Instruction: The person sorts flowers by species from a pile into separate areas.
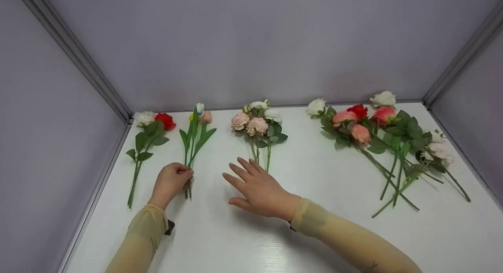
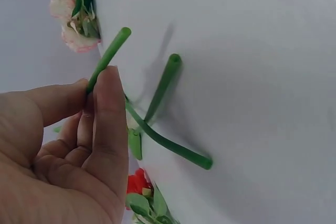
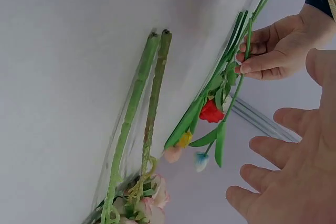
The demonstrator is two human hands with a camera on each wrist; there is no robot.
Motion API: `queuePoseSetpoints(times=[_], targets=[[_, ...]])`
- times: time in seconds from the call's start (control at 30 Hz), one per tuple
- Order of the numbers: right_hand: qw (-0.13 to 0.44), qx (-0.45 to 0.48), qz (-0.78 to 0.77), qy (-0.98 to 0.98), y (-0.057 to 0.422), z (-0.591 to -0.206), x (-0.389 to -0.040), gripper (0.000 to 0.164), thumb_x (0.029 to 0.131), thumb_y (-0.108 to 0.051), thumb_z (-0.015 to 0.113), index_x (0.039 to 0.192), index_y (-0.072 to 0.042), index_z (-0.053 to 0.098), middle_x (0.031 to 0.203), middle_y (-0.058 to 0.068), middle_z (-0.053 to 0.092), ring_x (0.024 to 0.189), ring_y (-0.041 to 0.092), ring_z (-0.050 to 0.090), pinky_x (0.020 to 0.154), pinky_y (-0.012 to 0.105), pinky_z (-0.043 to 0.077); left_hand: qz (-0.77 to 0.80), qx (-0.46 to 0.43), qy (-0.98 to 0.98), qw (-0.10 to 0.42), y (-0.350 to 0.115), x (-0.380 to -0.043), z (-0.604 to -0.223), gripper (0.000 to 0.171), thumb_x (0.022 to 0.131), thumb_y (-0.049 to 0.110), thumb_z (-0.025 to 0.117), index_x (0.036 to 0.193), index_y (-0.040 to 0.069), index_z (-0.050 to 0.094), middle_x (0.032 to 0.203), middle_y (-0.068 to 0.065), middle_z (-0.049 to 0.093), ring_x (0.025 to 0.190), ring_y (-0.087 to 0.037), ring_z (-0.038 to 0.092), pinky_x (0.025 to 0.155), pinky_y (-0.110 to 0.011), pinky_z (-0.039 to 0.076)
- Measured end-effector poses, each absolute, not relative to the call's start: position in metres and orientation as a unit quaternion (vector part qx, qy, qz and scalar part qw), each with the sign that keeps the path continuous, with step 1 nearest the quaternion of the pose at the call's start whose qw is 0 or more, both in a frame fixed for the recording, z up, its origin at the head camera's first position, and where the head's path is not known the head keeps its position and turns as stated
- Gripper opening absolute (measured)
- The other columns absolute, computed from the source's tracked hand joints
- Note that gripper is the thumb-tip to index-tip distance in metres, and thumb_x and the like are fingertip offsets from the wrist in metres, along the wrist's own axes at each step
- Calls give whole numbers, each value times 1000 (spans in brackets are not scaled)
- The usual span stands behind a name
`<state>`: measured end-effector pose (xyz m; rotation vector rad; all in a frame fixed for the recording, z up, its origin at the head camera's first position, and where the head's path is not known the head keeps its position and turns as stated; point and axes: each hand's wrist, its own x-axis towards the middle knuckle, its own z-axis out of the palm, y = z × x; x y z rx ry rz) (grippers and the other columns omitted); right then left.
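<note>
Left of the peonies [image 1: 257, 125] on the tabletop [image 1: 220, 241], the left hand [image 1: 171, 182] pinches one stem [image 2: 108, 56] of the tulips [image 1: 194, 127], while the right hand [image 1: 261, 192] spreads free near the peonies' stems [image 1: 268, 155].

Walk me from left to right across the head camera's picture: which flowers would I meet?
White flower → red flower → tulips, pinched by the stems in the left hand → bunch of pale pink and white flowers → mixed pile of white, red and pink flowers.
</note>
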<state>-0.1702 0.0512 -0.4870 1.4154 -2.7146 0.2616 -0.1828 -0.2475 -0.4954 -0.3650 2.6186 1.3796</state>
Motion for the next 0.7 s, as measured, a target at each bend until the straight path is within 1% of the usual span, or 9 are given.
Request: queuePoseSetpoints(times=[0.13, 0.4, 0.5, 0.53, 0.6, 0.7], targets=[[19, 458, 71, -886, 51, -492, -169, 70, 106, -61, 37, 163, -21, 30, 167, 11, 25, 156, 32, 10, 124, 50, 11, 469, -131, 868, 93, -247, -185, -501, 26, 102, 17, 64, 117, -3, 65, 100, -14, 68, 82, -22, 65, 71, -34, 58], [9, 445, 56, -894, 67, -503, -174, 71, 106, -60, 38, 163, -20, 28, 168, 12, 24, 156, 34, 11, 124, 50, 12, 451, -126, 880, 85, -248, -183, -503, 36, 99, 18, 68, 126, -5, 62, 104, -15, 66, 85, -21, 68, 74, -34, 58], [1, 427, 55, -902, 80, -503, -177, 70, 106, -60, 38, 163, -20, 28, 168, 12, 23, 156, 34, 11, 125, 50, 12, 425, -116, 894, 80, -245, -181, -500, 38, 99, 18, 68, 128, -5, 62, 106, -15, 65, 84, -21, 66, 72, -33, 57], [-1, 419, 58, -906, 85, -503, -179, 70, 107, -60, 37, 163, -20, 29, 168, 12, 24, 155, 34, 11, 125, 50, 11, 414, -112, 900, 76, -244, -181, -499, 39, 99, 19, 68, 129, -5, 62, 107, -15, 65, 85, -21, 66, 72, -34, 56], [1, 398, 79, -914, 99, -502, -185, 67, 107, -57, 40, 162, -18, 33, 166, 12, 28, 154, 35, 15, 124, 50, 13, 387, -101, 914, 66, -240, -181, -496, 40, 99, 20, 68, 130, -4, 62, 109, -16, 65, 87, -23, 63, 74, -37, 55], [20, 350, 123, -928, 129, -503, -197, 62, 108, -51, 45, 157, -13, 42, 160, 14, 39, 151, 37, 26, 123, 51, 19, 344, -69, 936, 39, -229, -179, -491, 43, 99, 22, 68, 134, -4, 60, 117, -18, 63, 98, -29, 62, 84, -44, 54]])
